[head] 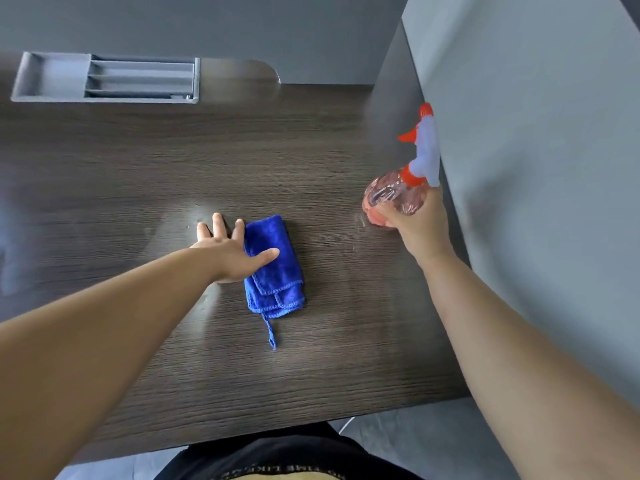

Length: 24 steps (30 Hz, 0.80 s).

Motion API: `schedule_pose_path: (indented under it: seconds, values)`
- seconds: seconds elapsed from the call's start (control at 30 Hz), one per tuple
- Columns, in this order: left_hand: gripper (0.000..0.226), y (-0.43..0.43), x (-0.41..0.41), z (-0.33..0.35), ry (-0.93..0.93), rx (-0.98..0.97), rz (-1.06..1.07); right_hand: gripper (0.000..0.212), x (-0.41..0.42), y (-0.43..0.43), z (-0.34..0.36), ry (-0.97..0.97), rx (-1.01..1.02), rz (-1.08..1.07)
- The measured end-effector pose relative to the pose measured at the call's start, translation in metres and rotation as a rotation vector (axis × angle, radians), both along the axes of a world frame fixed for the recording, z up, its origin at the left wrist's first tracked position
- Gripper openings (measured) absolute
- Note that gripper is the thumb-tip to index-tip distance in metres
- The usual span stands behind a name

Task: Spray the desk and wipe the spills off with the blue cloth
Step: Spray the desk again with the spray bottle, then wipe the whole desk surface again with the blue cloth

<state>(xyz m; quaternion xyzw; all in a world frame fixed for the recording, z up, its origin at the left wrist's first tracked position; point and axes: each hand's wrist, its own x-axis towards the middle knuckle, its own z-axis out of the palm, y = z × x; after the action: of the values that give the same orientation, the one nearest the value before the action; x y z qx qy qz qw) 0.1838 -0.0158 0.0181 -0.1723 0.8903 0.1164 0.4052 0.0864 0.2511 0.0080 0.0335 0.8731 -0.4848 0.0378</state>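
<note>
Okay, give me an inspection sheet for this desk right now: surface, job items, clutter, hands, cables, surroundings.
Surface: dark wood-grain desk; glare patch with a few small droplets beside the left hand.
Job's things: blue cloth, folded, flat mid-desk, loop toward the near edge; spray bottle, pinkish clear, orange trigger, tilted by the partition.
Clutter: grey slotted tray at the far left.
Hands: left hand flat, fingers spread, thumb over the cloth's left edge; right hand grips the bottle's body.
Cables: thin pale line below the near edge, possibly a cable; cannot tell.
Surroundings: grey partition on the right, grey wall behind.
</note>
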Motion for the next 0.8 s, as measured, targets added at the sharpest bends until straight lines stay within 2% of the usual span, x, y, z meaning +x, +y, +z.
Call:
schedule_pose_path:
  seconds: [0.1,0.17,0.2,0.27,0.33,0.47,0.57,0.6,0.67,0.77,0.8]
  values:
    - [0.094,-0.002,0.002,-0.001,0.031,-0.001,-0.012,0.102,0.022,-0.002,-0.011,-0.045,0.005,-0.164]
    - [0.088,-0.006,0.004,-0.003,0.062,-0.01,-0.024,0.086,0.063,-0.015,-0.024,-0.03,0.107,-0.3]
    - [0.083,-0.007,0.004,-0.003,0.077,-0.017,-0.034,0.07,0.086,-0.024,-0.031,0.027,0.184,-0.276]
    - [0.075,-0.01,0.006,-0.004,0.11,-0.033,-0.049,0.048,0.121,-0.05,-0.039,0.106,0.301,-0.082]
    - [0.071,-0.013,0.008,-0.004,0.141,-0.046,-0.063,0.046,0.131,-0.079,-0.041,0.087,0.348,0.109]
    - [0.071,-0.02,0.016,-0.007,0.193,-0.058,-0.07,0.057,0.116,-0.126,-0.033,-0.122,0.339,0.206]
    - [0.071,-0.028,0.022,-0.009,0.257,-0.017,-0.041,0.041,0.103,-0.132,-0.021,-0.322,0.177,0.165]
    - [0.07,-0.031,0.024,-0.009,0.285,-0.002,-0.031,0.034,0.099,-0.127,-0.013,-0.335,0.106,0.144]
    - [0.069,-0.037,0.029,-0.008,0.314,0.025,-0.024,0.028,0.095,-0.112,0.006,-0.226,0.068,0.104]
    - [0.068,-0.041,0.035,-0.008,0.296,0.054,-0.052,0.031,0.09,-0.092,0.026,0.167,0.247,0.123]
    - [0.069,-0.041,0.036,-0.008,0.286,0.062,-0.059,0.032,0.091,-0.089,0.024,0.243,0.323,0.174]
